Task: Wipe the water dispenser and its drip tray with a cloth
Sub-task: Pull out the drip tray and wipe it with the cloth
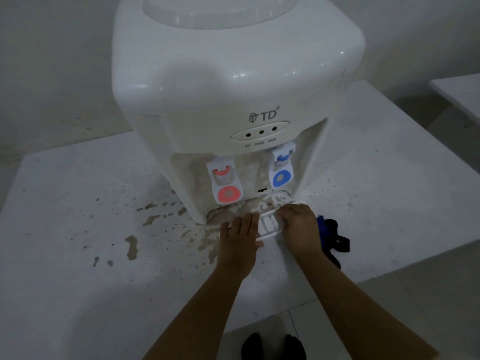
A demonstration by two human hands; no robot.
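The water dispenser [233, 100] is cut off at twelve o'clock, and the dark cloth [333, 235] at four o'clock lies partly hidden behind the right wrist. It stands on a stained white table [78, 216] against a pale wall [52, 61]. The drip tray [267, 224] sits at its base, long axis nine-to-three, the left hand [239, 237] and right hand [298, 224] grasping its ends.

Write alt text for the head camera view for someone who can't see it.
Both hands, left hand and right hand, grip the white drip tray at the base of a white water dispenser with red and blue taps. A dark blue cloth lies beside it on the stained white table.
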